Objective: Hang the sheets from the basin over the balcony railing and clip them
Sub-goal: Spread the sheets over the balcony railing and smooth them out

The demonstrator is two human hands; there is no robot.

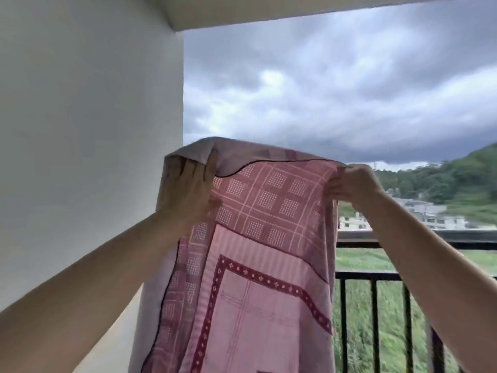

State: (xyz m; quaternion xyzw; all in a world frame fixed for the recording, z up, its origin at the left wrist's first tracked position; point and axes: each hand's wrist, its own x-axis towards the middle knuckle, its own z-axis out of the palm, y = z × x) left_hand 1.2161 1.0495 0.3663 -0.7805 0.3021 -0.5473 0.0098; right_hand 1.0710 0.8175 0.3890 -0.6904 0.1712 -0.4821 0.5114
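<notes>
Balcony scene under overcast sky; black railing (pixel 403 275) served as landmark. 1 pink patterned sheet (pixel 258 238) was held up above the railing, not yet draped. Left hand (pixel 188 192) gripped the sheet's top corner, fingers closed on cloth; right hand (pixel 352 184) pinched the opposite corner. Judged: hanging pending, clipping not begun. Basin and clips not visible.

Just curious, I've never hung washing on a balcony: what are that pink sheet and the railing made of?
The pink sheet looks like thin woven cotton or similar: it drapes softly and has a printed check pattern. The railing appears to be dark-painted metal: slim, straight bars.
</notes>
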